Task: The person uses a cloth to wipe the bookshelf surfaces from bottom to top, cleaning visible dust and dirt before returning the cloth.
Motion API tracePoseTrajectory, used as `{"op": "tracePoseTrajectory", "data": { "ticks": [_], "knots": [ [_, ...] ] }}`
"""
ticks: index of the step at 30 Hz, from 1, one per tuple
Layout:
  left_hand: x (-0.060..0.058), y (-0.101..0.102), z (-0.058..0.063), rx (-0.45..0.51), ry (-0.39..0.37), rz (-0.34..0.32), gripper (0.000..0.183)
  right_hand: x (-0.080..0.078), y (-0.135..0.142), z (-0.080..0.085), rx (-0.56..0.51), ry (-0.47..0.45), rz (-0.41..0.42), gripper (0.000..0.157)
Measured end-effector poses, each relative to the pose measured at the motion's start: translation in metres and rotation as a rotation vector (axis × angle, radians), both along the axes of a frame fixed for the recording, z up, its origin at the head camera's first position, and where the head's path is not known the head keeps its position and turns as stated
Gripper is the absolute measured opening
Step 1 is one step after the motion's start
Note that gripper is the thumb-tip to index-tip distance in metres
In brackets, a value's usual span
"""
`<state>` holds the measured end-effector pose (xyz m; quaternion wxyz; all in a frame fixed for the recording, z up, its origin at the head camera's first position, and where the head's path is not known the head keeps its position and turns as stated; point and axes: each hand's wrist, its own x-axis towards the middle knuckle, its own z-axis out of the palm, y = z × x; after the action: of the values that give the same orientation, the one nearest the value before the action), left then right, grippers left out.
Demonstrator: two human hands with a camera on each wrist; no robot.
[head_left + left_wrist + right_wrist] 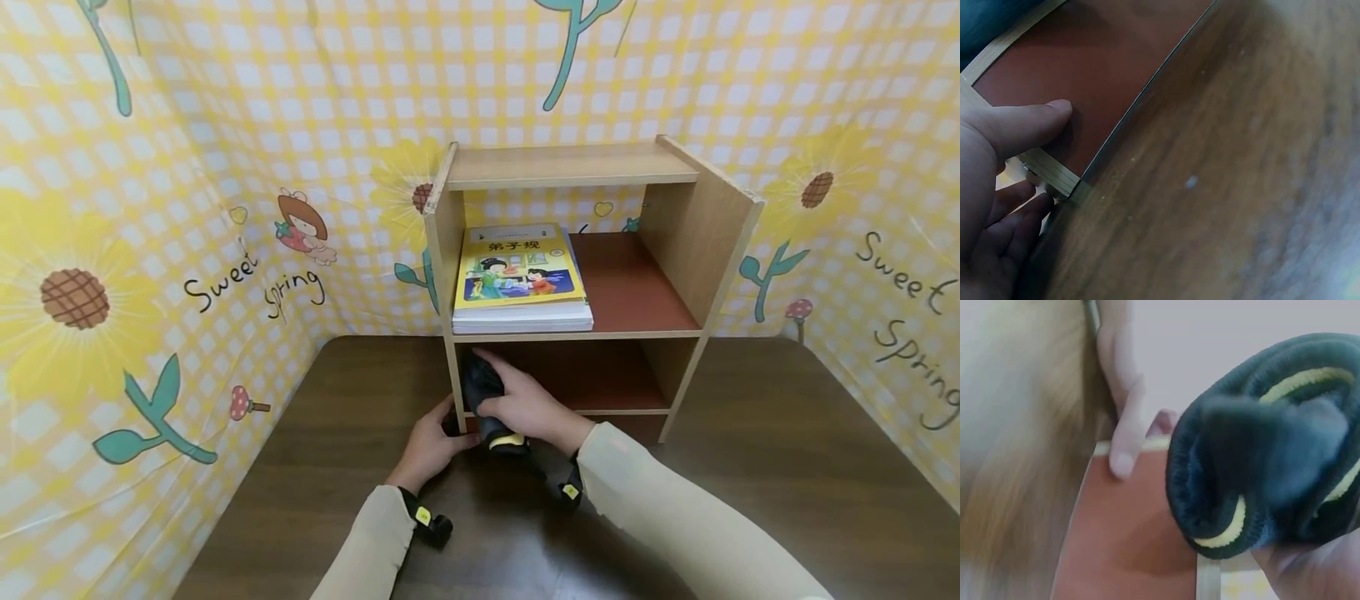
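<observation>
A small wooden bookshelf (573, 171) stands on a dark wooden table. At its lower left front corner, my left hand (427, 446) grips the side panel. The thumb (1038, 122) lies against the red-brown bottom board (1110, 56), with the other fingers around the panel's outer side. My right hand (528, 404) holds a rolled dark cloth with a yellow stripe (483, 387) at the left end of the lower compartment. Its coiled end (1216, 531) faces the right wrist camera. Part of the roll is hidden behind the right hand.
A stack of books (517, 279) with a yellow cover on top lies on the left of the upper shelf. The lower shelf (600, 375) is red-brown. Yellow checked cloth (360, 100) hangs behind and beside the table (780, 467).
</observation>
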<state>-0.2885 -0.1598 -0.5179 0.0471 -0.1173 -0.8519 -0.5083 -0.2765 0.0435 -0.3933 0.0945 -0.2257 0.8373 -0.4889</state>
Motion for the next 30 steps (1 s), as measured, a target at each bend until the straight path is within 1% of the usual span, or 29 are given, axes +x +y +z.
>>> {"op": "tracePoseTrajectory", "data": {
  "ticks": [5, 7, 9, 13, 15, 20, 25, 30],
  "knots": [
    [0.000, 0.002, 0.000, -0.010, 0.008, 0.000, 0.077, -0.001, -0.009, 0.001, -0.066, -0.051, -0.073, 0.076],
    [0.000, 0.002, 0.001, -0.012, 0.009, 0.009, 0.077, -0.002, -0.012, 0.002, -0.076, -0.058, -0.079, 0.074],
    [0.000, 0.001, 0.002, -0.012, 0.013, 0.011, 0.077, -0.003, -0.015, 0.003, -0.045, -0.040, -0.066, 0.075],
    [-0.001, 0.001, 0.001, -0.017, 0.024, 0.011, 0.076, -0.003, -0.020, 0.005, 0.063, 0.027, -0.031, 0.080],
    [-0.001, 0.001, 0.001, -0.021, 0.025, 0.013, 0.076, -0.004, -0.022, 0.006, 0.104, 0.043, -0.023, 0.082],
    [-0.001, 0.002, 0.001, -0.019, 0.030, 0.018, 0.074, -0.004, -0.024, 0.009, 0.144, 0.056, -0.019, 0.082],
    [0.000, 0.002, 0.003, -0.021, 0.042, 0.010, 0.073, -0.004, -0.023, 0.008, 0.176, 0.079, -0.042, 0.083],
    [0.001, 0.002, 0.005, -0.025, 0.010, 0.021, 0.074, -0.004, -0.024, 0.007, 0.219, 0.101, -0.055, 0.085]
  ]
}}
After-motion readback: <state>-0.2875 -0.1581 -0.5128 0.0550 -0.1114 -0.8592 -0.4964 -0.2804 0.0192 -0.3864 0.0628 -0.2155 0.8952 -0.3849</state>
